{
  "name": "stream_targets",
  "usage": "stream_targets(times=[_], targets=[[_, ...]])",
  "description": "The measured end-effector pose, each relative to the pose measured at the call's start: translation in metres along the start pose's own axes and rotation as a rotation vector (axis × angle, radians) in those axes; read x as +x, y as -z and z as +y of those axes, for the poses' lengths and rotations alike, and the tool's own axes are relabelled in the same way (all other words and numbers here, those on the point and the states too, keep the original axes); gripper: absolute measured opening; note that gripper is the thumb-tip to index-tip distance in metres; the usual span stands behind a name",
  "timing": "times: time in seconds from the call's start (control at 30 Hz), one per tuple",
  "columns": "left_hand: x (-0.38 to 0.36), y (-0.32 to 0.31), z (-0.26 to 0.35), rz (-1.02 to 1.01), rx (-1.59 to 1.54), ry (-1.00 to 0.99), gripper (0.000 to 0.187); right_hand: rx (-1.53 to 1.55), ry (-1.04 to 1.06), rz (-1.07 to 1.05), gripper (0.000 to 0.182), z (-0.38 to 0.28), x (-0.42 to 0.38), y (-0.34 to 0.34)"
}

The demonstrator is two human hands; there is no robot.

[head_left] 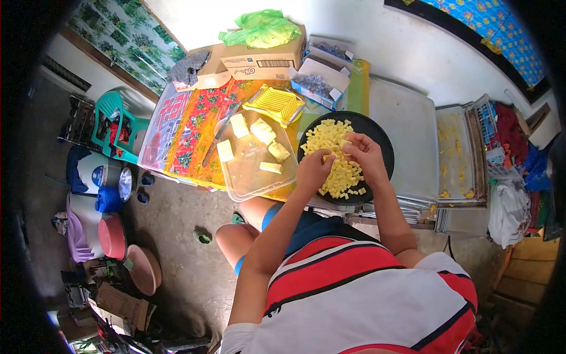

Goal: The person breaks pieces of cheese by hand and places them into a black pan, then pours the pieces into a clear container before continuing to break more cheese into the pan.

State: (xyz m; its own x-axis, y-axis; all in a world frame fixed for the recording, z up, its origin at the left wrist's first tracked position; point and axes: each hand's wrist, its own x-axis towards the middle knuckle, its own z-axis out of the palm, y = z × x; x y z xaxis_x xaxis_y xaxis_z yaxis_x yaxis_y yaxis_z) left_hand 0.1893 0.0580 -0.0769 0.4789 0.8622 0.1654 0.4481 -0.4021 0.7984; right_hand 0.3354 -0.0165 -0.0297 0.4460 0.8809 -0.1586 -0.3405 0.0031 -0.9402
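A round black pan [386, 138] on the table holds a heap of small pale-yellow cubes [324, 134]. Over the heap, my left hand [315, 170] has its fingertips pinched together; what is in them is too small to make out. My right hand [368, 158] hovers beside it, thumb and fingers closed on what looks like a small yellow cube. Left of the pan lies a clear plastic tray or lid [247, 175] with several larger yellow blocks [240, 125] on it. A knife [213, 143] rests along its left edge, and a yellow slatted rack [275, 105] sits behind.
Cardboard boxes [259, 61], a green plastic bag [262, 28] and a box of clear packets [318, 85] stand at the table's back. Metal trays [404, 130] are on the right. A green chair [109, 121] and basins [112, 236] are to the left.
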Motion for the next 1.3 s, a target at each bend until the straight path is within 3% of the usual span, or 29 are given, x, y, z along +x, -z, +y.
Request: stream_targets(times=[0.1, 0.2, 0.3, 0.4, 0.8, 0.9, 1.0, 1.1, 1.2, 1.3], targets=[[-0.001, 0.002, 0.008, -0.076, 0.062, 0.017, 0.025, -0.007, 0.023, -0.019, 0.029, 0.006, 0.001, 0.007], [0.000, 0.007, 0.008, -0.117, -0.387, 0.093, 0.023, -0.021, 0.012, -0.034, 0.028, 0.006, -0.001, 0.010], [-0.001, 0.033, 0.042, -0.183, -0.923, 0.316, 0.023, -0.045, 0.038, -0.073, 0.025, -0.003, -0.005, 0.003], [-0.002, 0.044, 0.048, -0.205, -0.880, 0.183, 0.021, -0.004, 0.062, -0.139, 0.021, -0.013, -0.013, -0.008], [-0.004, 0.054, 0.053, -0.227, -1.072, 0.308, 0.014, 0.113, 0.046, -0.211, 0.025, -0.023, -0.017, -0.015], [-0.002, 0.050, 0.054, -0.194, -1.040, 0.326, 0.015, 0.071, 0.051, -0.127, 0.023, -0.023, -0.015, -0.013], [0.004, 0.015, 0.017, -0.102, -0.593, 0.081, 0.017, 0.029, 0.052, -0.032, 0.023, -0.019, -0.008, -0.002], [0.002, 0.006, 0.012, -0.085, -0.067, 0.030, 0.021, 0.003, 0.055, 0.021, 0.023, -0.013, -0.004, 0.006], [-0.001, 0.005, 0.018, -0.144, 0.118, 0.082, 0.023, -0.011, 0.084, 0.038, 0.023, -0.008, -0.004, 0.011], [-0.001, 0.001, 0.012, -0.091, 0.076, 0.063, 0.025, -0.024, 0.071, 0.027, 0.024, -0.002, -0.003, 0.016]])
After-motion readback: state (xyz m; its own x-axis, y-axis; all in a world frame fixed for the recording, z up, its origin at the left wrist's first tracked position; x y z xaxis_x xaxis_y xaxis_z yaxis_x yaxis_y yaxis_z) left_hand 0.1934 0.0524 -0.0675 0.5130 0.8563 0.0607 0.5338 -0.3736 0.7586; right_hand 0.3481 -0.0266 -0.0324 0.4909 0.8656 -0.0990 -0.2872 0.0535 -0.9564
